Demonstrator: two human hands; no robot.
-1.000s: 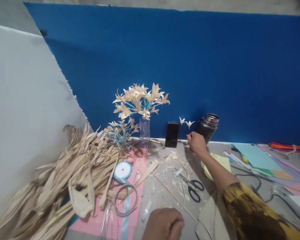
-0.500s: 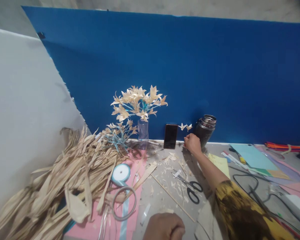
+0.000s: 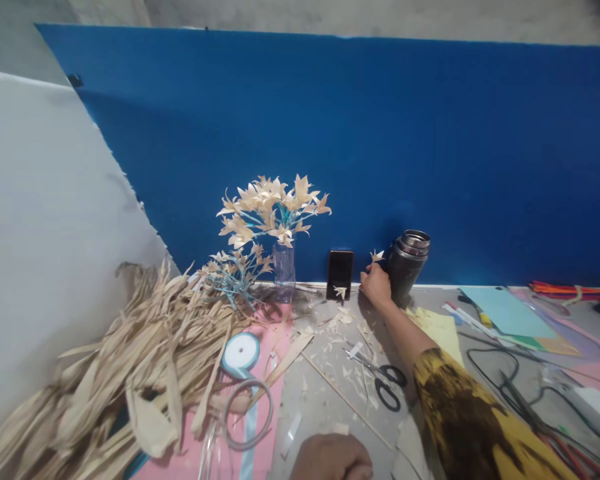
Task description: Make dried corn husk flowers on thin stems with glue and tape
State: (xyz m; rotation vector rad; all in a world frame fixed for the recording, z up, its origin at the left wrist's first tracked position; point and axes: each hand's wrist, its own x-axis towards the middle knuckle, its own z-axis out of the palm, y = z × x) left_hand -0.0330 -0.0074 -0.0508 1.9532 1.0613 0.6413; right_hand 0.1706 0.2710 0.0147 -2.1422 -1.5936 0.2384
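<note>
A small paper flower (image 3: 377, 255) is being pinched by the right hand (image 3: 376, 285) betw. phone (image 3: 340, 273) & steel flask (image 3: 406, 265), either at risk of being knocked over; left hand (image 3: 330, 459) is being kept fisted, empty.

A large deep-blue flat board (image 3: 380, 147) stands upright along the far edge of a grey work surface (image 3: 325, 393). To its left leans a pale grey-white panel (image 3: 45, 220), slanting across the blue. Above both runs a strip of rough grey concrete wall (image 3: 330, 17), dimly lit.

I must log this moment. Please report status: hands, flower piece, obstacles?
Right hand pinching small flower stem, between phone and flask. Left hand closed at near edge, grip unclear. Both neighbours crowd the stem.
</note>
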